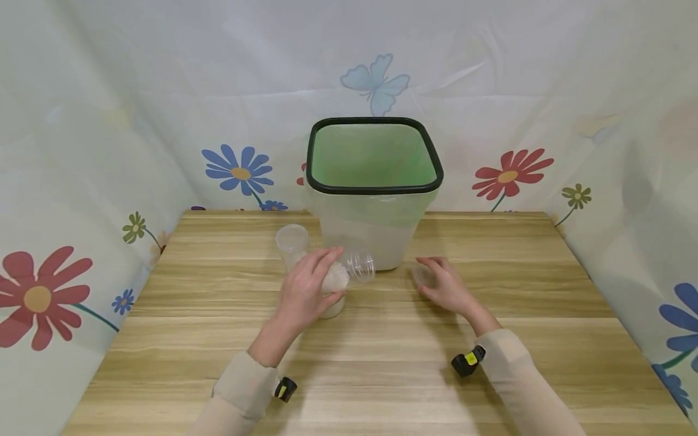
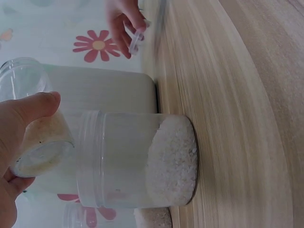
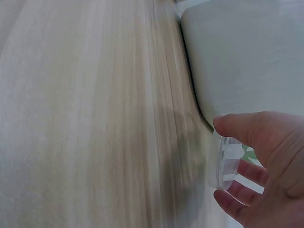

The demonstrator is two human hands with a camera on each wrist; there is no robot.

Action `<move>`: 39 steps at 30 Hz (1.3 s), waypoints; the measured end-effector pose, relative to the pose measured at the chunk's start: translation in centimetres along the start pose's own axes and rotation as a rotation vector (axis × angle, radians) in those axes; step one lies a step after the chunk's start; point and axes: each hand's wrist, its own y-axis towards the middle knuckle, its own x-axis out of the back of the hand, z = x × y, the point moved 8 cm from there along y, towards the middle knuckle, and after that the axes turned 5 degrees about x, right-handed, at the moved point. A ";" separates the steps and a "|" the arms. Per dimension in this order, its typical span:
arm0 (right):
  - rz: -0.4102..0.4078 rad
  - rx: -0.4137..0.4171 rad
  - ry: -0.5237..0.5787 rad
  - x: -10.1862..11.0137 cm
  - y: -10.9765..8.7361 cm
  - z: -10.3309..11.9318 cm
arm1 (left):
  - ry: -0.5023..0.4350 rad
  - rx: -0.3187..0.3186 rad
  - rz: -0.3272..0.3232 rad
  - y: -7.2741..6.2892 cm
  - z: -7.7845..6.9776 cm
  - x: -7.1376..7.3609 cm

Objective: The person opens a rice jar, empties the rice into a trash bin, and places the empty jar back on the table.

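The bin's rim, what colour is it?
The rim is black; the head view shows it best.

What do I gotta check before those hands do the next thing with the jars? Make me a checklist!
1. Left hand holding the tipped jar: ok.
2. Right hand holding the clear lid: ok.
3. Standing jar upright on the table: ok.
4. Tipped jar upright: not ok, it leans sideways, so its grains might spill.
5. Standing jar's top uncovered: cannot tell.
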 end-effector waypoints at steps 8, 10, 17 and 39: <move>-0.002 -0.008 -0.037 0.0 0.3 -1.0 | 0.001 0.014 0.013 -0.2 0.1 -0.1; 0.004 -0.014 -0.040 -0.1 0.4 -1.2 | 0.000 0.011 0.006 -0.2 0.1 -0.1; 0.028 -0.058 -0.051 -0.3 0.9 -2.3 | -0.006 0.009 0.000 -0.3 0.0 0.0; 0.060 -0.071 -0.126 -0.4 1.5 -2.7 | 0.006 0.033 0.018 -0.2 0.2 0.2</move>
